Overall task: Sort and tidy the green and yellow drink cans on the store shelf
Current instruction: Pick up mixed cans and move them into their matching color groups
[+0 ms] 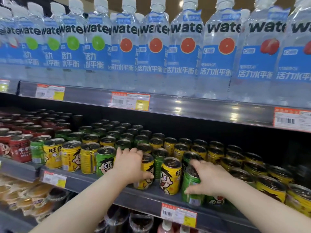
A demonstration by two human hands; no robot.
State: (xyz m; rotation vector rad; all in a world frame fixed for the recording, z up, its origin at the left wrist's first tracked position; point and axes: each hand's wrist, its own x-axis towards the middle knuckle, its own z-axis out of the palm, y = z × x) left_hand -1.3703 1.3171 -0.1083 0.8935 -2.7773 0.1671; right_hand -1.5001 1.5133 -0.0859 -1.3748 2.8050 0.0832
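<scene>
Green and yellow drink cans stand mixed in rows on the middle shelf (104, 184). My left hand (130, 165) is wrapped around a yellow can (148, 167) in the front row, with the thumb across its face. My right hand (208, 179) grips a green can (191, 187) at the shelf's front edge, fingers over its top and side. Between the two stands a free yellow can (170, 176) with a cartoon face. A green can (105, 161) stands just left of my left hand. Several more yellow cans (271, 187) fill the right side.
Red cans (20, 148) fill the left end of the same shelf. Tall water bottles (156, 46) line the shelf above, whose edge (210, 109) overhangs the cans. Price tags (179, 214) hang on the shelf fronts. Bottles and packaged goods sit on the lower shelf (38, 199).
</scene>
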